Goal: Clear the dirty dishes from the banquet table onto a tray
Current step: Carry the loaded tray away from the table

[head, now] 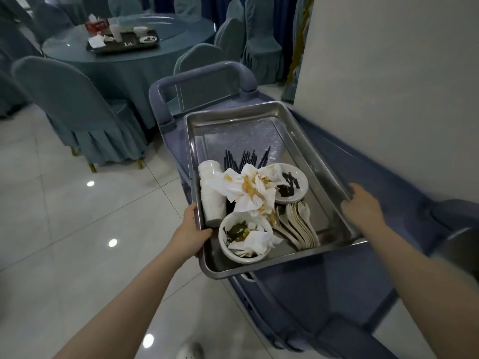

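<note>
A steel tray (305, 141) sits over the top of a blue service cart (404, 193). My left hand (191, 229) grips the tray's left rim, thumb inside. My right hand (363, 203) holds the right rim. In the tray lie stacked white cups (211, 200), soiled napkins (252, 193), a dirty bowl (243, 238) with paper in it, a stained plate (291, 186), several white spoons (300, 224) and dark chopsticks (246, 159).
A round banquet table (145, 63) with blue cloth stands at the back left, bearing a dark tray (124, 46) with cups, a plate and tissues. Covered chairs (77, 110) surround it. A white wall (388, 73) rises right of the cart. Glossy tiled floor (77, 229) lies left.
</note>
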